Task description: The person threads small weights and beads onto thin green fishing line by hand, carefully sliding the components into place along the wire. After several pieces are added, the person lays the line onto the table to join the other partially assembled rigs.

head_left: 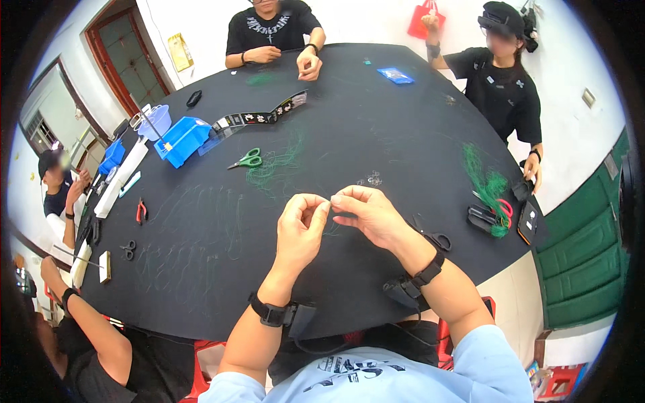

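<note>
Over the near middle of the black table (376, 282), both my hands are raised with their fingertips meeting. My left hand (302, 228) is closed in a pinch of thumb and forefinger. My right hand (368, 213) pinches at the same spot, its other fingers curled loosely. Whatever sits between the fingertips is too small to make out. Faint green thread (331, 230) shows just below the hands. A little pile of small metallic pieces (374, 178) lies just beyond my right hand. Dark-handled scissors (438, 240) rest beside my right wrist.
Green-handled scissors (250, 160) lie by tangled green thread (279, 164). Thin strands (201, 215) spread at left, near red pliers (141, 211) and small black scissors (128, 250). Blue bins (183, 140) stand far left. Green thread (487, 181) covers red-handled scissors (505, 211) at right. Several people sit around.
</note>
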`<state>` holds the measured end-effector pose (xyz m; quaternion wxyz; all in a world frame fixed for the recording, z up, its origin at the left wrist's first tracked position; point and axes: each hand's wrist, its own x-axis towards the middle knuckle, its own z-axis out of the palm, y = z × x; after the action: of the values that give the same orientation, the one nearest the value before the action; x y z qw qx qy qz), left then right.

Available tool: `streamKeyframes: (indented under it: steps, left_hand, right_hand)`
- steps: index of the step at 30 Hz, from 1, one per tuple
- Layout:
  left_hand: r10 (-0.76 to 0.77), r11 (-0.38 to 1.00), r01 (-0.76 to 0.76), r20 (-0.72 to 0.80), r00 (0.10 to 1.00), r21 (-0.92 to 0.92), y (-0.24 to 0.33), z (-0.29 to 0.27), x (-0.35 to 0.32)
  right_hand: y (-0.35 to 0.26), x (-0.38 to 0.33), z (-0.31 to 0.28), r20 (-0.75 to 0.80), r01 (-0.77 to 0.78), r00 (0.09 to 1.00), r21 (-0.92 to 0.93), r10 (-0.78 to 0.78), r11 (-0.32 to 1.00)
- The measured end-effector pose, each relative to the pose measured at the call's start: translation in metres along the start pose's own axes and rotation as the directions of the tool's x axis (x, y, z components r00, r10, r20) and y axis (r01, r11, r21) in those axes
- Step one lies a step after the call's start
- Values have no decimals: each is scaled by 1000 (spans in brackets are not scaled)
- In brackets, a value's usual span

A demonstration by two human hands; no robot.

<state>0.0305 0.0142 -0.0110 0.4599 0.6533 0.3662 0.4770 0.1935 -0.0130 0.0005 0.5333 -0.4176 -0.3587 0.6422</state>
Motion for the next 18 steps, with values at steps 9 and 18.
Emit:
streamKeyframes:
  steps: [9,18]
  left_hand:
    - [-172,976,181,80,982,-123,15,0,1]
    - [-165,937,206,162,973,-282,7,-18,10]
  right_hand:
    - [4,7,-8,-86,251,961,-138,-264,958]
    - [-61,-7,-85,-492,619,631,-147,-600,772]
